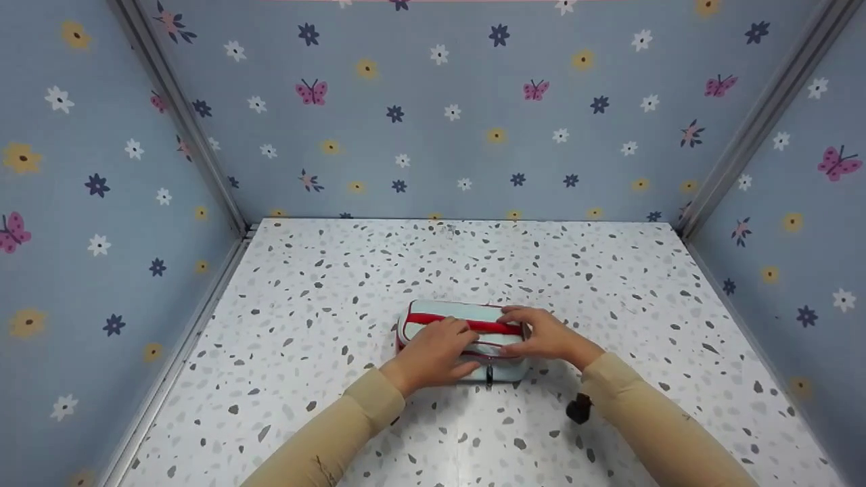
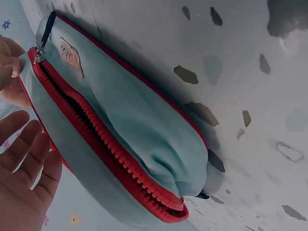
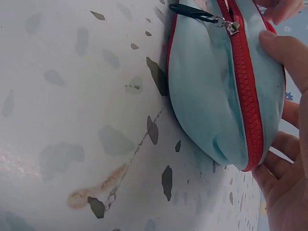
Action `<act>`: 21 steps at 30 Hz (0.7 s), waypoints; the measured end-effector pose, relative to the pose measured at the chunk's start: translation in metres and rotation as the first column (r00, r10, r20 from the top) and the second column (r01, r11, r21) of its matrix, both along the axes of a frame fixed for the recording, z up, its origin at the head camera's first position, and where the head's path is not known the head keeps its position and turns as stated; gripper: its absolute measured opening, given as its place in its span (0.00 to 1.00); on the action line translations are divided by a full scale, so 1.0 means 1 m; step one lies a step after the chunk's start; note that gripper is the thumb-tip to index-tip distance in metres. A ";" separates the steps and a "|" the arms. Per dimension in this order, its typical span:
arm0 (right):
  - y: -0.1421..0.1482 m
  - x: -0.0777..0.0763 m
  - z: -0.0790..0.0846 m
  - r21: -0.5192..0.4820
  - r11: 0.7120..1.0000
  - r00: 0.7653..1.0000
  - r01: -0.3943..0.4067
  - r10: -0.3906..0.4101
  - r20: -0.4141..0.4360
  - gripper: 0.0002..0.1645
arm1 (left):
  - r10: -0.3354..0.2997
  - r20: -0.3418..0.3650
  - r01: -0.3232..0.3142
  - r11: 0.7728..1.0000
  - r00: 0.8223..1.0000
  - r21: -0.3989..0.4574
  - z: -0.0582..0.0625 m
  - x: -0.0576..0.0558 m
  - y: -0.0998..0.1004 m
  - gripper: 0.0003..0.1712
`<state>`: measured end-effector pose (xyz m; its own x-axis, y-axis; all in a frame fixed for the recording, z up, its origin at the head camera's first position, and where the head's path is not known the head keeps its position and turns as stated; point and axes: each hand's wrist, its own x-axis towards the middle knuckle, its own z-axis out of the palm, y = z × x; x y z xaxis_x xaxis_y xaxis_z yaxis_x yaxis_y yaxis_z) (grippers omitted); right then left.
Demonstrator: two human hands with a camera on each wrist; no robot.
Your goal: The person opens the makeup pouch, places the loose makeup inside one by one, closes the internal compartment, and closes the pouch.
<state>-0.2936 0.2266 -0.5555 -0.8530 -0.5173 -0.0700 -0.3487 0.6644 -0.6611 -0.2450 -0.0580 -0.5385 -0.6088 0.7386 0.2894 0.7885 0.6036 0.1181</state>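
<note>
A light blue pencil case (image 1: 433, 309) with red piping and a red stripe on top lies on the speckled table. Its red zipper (image 2: 115, 154) gapes along the left part, while the right part runs closed past the metal slider (image 3: 233, 27). A black pull tab (image 3: 192, 12) hangs from that slider. My left hand (image 1: 436, 352) rests over the top and front edge, fingers fairly straight. At the right end, my right hand (image 1: 544, 335) grips the case, with the thumb (image 3: 281, 45) on its front and the fingers behind. The inside is dark and hidden.
The white speckled table (image 1: 304, 270) is enclosed by blue flowered panels (image 1: 433, 81) at the back and both sides. Metal posts (image 1: 183, 108) stand at the corners. A small black object (image 1: 579, 408) shows beside the right sleeve.
</note>
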 end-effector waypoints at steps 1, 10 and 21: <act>0.000 -0.001 0.000 -0.006 1.000 1.000 -0.001 0.001 -0.005 0.39 | 0.000 0.001 0.000 1.000 1.000 0.008 0.000 0.000 0.000 0.20; 0.001 -0.005 -0.002 -0.017 1.000 1.000 0.013 -0.013 0.022 0.34 | 0.065 0.035 -0.064 0.997 0.997 -0.030 -0.004 0.002 0.008 0.17; 0.000 -0.008 0.003 -0.025 0.999 0.997 0.048 -0.047 0.062 0.35 | 0.115 0.152 -0.140 0.977 0.982 0.163 -0.017 0.011 0.024 0.19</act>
<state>-0.3016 0.2266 -0.5525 -0.8711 -0.4787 -0.1095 -0.2757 0.6612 -0.6977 -0.2344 -0.0345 -0.5551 -0.7386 0.5984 0.3105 0.6742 0.6590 0.3335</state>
